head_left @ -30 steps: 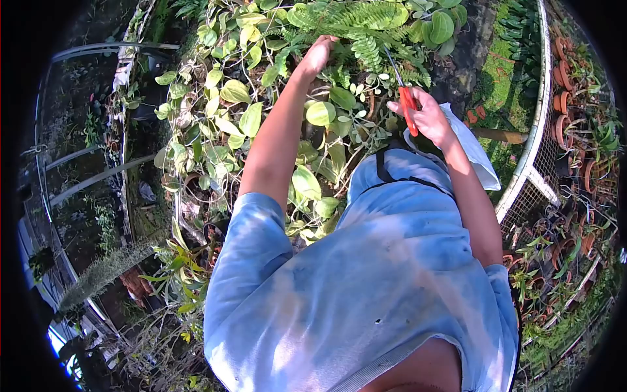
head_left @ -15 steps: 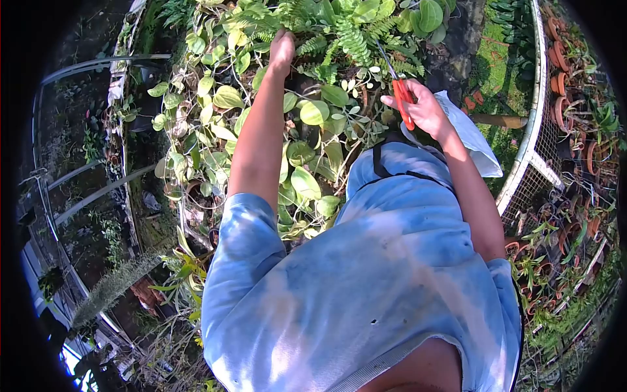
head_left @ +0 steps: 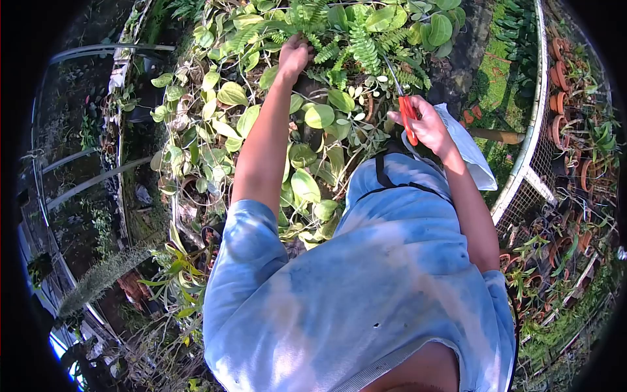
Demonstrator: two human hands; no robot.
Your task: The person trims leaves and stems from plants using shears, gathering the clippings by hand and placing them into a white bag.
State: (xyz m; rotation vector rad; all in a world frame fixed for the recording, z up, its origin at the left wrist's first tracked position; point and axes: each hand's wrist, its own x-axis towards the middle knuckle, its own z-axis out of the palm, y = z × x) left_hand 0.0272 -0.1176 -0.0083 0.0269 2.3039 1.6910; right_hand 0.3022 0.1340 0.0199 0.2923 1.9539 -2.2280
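Note:
My left hand (head_left: 295, 56) reaches in among the fern fronds (head_left: 363, 47) at the top, its fingers closed; whatever they hold is hidden by leaves. Orange-handled scissors (head_left: 407, 117) are in my right hand (head_left: 424, 124), the blades pointing up toward the fern. Broad green leaves (head_left: 319, 116) of a trailing plant spread below and between my hands. Beside my right hand hangs a white plastic bag (head_left: 469, 147).
A white-framed mesh rack (head_left: 532, 130) curves down the right, with terracotta pots (head_left: 557, 103) beyond it. Metal rails (head_left: 98, 176) cross the left side. A brown pole end (head_left: 499, 136) lies right of the bag.
My left hand has shifted slightly right and down, and its fingers now show closed at the fern. My right hand with the scissors sits slightly lower and further right in view.

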